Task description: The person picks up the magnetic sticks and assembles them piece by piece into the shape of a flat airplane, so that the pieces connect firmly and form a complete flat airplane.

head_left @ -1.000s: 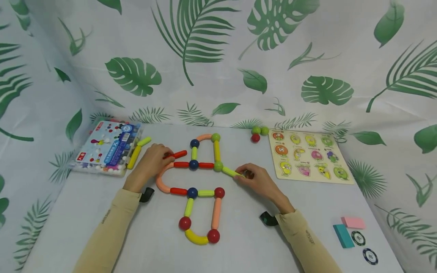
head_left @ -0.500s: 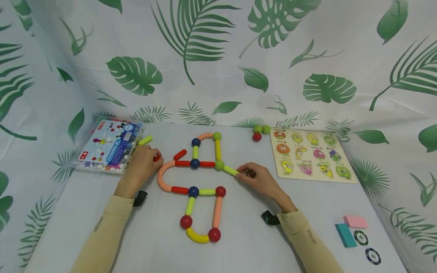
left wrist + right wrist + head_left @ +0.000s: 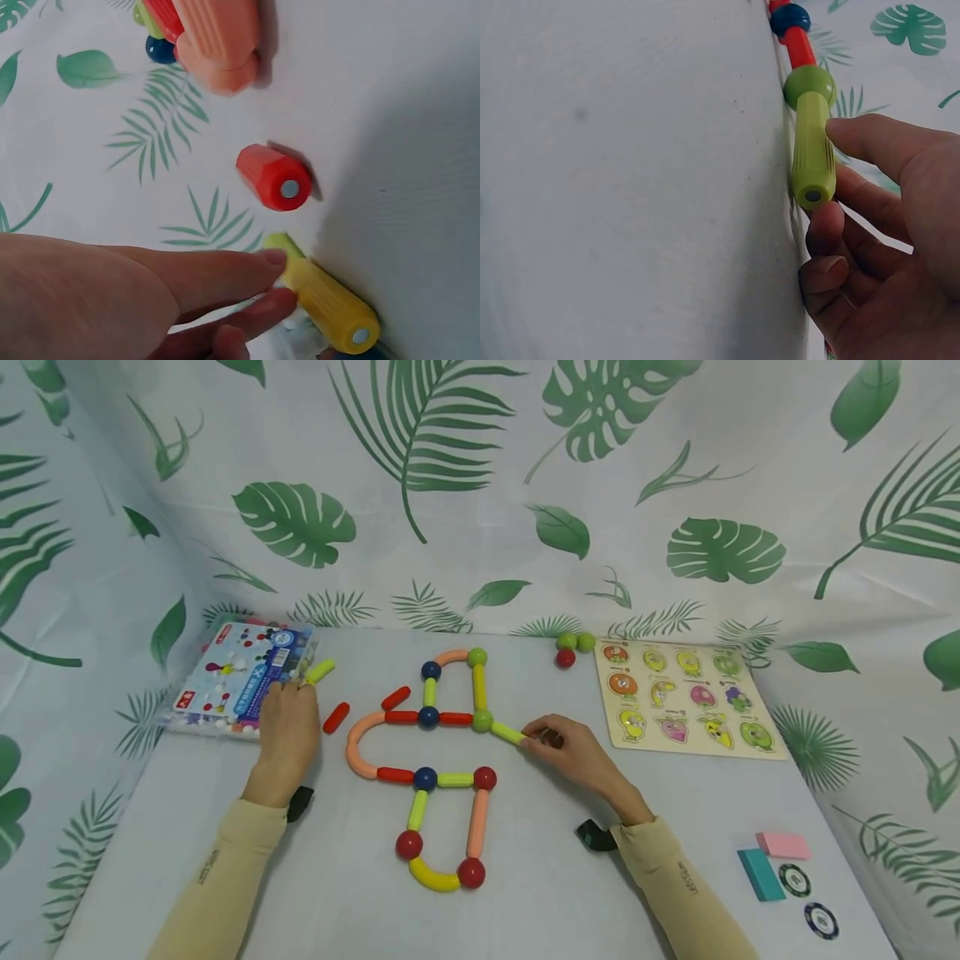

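Note:
My right hand [image 3: 570,750] pinches a light green magnetic rod [image 3: 814,146] whose far end meets a green ball [image 3: 811,86] of the built figure. That figure, of rods and balls, includes a curved salmon rod [image 3: 356,745] and blue, red and green balls. My left hand [image 3: 288,727] is beside the plastic box, fingers extended at a yellow rod [image 3: 334,304]; whether they press on it is unclear. A short light green rod [image 3: 321,671] lies at the yellow rod's far end. Loose red rods lie nearby, one [image 3: 337,717] right of my left hand and another [image 3: 396,697] above the figure.
A clear box [image 3: 240,672] with a printed sheet stands at the left. Two green balls and a red ball [image 3: 566,657] sit at the back. To the right are a fruit puzzle board [image 3: 686,695], a teal block [image 3: 761,875], a pink block [image 3: 783,845] and two chips [image 3: 821,921].
My left hand has moved left from the figure, setting down one red rod on the way, and has reached the yellow rod by the box. My right hand keeps its pinch in place.

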Motion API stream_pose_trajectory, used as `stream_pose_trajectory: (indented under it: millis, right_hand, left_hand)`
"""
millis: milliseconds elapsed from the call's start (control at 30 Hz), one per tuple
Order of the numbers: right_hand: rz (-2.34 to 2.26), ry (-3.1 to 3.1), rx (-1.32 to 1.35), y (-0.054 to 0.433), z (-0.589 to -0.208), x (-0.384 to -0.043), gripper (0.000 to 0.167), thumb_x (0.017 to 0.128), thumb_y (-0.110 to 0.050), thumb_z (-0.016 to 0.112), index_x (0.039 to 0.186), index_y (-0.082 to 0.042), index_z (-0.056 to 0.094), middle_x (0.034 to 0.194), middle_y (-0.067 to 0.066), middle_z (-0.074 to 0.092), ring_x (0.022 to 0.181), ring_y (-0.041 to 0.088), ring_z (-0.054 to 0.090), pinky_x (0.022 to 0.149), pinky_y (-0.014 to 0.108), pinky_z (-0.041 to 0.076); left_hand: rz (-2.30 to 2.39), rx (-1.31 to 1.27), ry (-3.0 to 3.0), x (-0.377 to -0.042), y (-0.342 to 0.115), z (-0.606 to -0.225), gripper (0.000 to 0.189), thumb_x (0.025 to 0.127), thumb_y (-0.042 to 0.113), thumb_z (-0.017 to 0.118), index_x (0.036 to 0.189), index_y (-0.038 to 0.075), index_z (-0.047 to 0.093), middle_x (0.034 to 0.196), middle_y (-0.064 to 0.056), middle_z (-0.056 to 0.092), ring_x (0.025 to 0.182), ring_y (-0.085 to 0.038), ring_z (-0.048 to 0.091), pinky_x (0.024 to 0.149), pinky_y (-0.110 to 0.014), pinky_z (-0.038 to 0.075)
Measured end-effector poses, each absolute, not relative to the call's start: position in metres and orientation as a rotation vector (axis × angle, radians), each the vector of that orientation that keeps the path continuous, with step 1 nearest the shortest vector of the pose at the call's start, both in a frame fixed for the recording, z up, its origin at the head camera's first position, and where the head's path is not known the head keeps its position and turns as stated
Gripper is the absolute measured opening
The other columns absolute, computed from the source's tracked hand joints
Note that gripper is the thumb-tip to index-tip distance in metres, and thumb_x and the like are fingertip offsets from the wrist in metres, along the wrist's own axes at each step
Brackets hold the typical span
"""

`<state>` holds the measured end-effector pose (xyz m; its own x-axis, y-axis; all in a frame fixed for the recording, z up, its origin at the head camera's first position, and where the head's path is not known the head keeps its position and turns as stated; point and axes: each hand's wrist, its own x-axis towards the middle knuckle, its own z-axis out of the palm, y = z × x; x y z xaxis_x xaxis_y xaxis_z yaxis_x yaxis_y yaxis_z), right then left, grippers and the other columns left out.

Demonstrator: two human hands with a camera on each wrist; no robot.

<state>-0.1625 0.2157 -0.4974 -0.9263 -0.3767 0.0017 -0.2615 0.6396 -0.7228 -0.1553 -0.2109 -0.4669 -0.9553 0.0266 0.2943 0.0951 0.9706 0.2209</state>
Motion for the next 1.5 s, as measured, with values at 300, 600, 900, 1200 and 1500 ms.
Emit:
stream_pose_trajectory:
  millis: [300, 600, 900, 1200, 1500]
  right_hand:
    - [-1.171, 2.714, -0.538, 0.219, -0.499, -0.163, 0.019, 0.095, -0.033, 0.072, 0.11, -0.02, 0.072, 0.095, -0.004, 0.067, 0.082, 0.016, 0.058, 0.07, 0.025, 0.048]
    - [-1.157, 2.722, -0.511, 0.223, -0.502, -0.163, 0.018, 0.095, -0.034, 0.072, 0.109, -0.023, 0.072, 0.098, -0.005, 0.068, 0.083, 0.015, 0.06, 0.072, 0.025, 0.05]
    - [-1.16, 2.723, -0.53, 0.223, -0.502, -0.162, 0.019, 0.095, -0.032, 0.073, 0.11, -0.021, 0.073, 0.098, -0.004, 0.069, 0.083, 0.014, 0.06, 0.073, 0.024, 0.05]
    - [-1.174, 2.706, -0.508, 0.224, -0.5, -0.16, 0.019, 0.095, -0.033, 0.073, 0.11, -0.021, 0.072, 0.097, -0.004, 0.069, 0.084, 0.015, 0.059, 0.073, 0.025, 0.05]
    - [-1.174, 2.699, -0.499, 0.226, -0.501, -0.161, 0.019, 0.095, -0.036, 0.072, 0.11, -0.024, 0.071, 0.098, -0.006, 0.067, 0.085, 0.017, 0.06, 0.074, 0.026, 0.05]
  left_hand:
    - [-0.378, 0.055, -2.867, -0.149, -0.208, -0.47, 0.018, 0.087, -0.004, 0.072, 0.093, -0.02, 0.064, 0.097, -0.037, 0.063, 0.094, -0.049, 0.056, 0.082, -0.055, 0.047]
    - [-0.321, 0.215, -2.951, -0.141, -0.207, -0.47, 0.024, 0.089, 0.0, 0.072, 0.096, -0.022, 0.064, 0.093, -0.037, 0.064, 0.093, -0.05, 0.058, 0.081, -0.055, 0.049]
    - [-0.327, 0.189, -2.924, -0.131, -0.208, -0.471, 0.021, 0.087, -0.001, 0.071, 0.087, -0.022, 0.066, 0.081, -0.034, 0.064, 0.083, -0.049, 0.06, 0.073, -0.054, 0.047]
    - [-0.4, 0.184, -2.892, -0.127, -0.208, -0.469, 0.022, 0.084, 0.004, 0.075, 0.074, -0.013, 0.066, 0.067, -0.022, 0.057, 0.073, -0.042, 0.055, 0.058, -0.043, 0.039]
    - [-0.417, 0.152, -2.919, -0.125, -0.206, -0.454, 0.028, 0.085, 0.01, 0.078, 0.07, -0.01, 0.065, 0.064, -0.019, 0.054, 0.07, -0.04, 0.053, 0.058, -0.042, 0.038]
